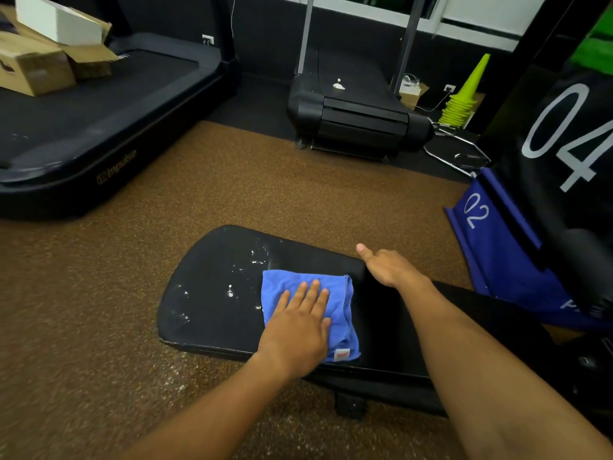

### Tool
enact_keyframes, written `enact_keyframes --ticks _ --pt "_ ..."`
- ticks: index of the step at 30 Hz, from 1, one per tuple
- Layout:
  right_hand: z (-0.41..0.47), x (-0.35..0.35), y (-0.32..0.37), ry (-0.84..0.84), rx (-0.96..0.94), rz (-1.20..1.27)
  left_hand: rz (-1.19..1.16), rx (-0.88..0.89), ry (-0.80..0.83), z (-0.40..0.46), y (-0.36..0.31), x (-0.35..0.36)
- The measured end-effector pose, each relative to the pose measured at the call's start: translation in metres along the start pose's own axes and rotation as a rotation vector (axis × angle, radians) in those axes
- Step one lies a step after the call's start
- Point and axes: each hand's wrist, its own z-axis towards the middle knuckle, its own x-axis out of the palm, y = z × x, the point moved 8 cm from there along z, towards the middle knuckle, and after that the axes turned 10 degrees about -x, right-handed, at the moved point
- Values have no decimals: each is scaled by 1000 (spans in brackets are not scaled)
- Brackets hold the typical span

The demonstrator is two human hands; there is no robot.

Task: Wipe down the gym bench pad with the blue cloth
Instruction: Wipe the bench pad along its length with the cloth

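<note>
The black gym bench pad (212, 293) lies low over the brown floor, running from centre to lower right. White specks and wet spots dot its left half. A folded blue cloth (335, 293) rests flat on the pad's middle. My left hand (298, 323) lies palm down on the cloth with fingers spread, pressing it to the pad. My right hand (388, 267) rests on the pad's far edge, thumb out, fingers curled over the side and partly hidden.
A black treadmill (99, 127) with cardboard boxes (36, 61) stands at the left, another treadmill (351, 117) at the back. Stacked lime cones (464, 97) sit at the back right. Blue and black numbered bags (504, 247) crowd the right side. Brown speckled floor (265, 180) lies between.
</note>
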Motion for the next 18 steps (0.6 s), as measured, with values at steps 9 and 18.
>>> enact_keyframes --ticks 9,18 --pt "-7 2 3 -29 -37 -17 -23 -6 -36 -22 -9 6" --pt "-6 -1 4 -29 -42 -19 -82 -51 -108 -33 -3 10"
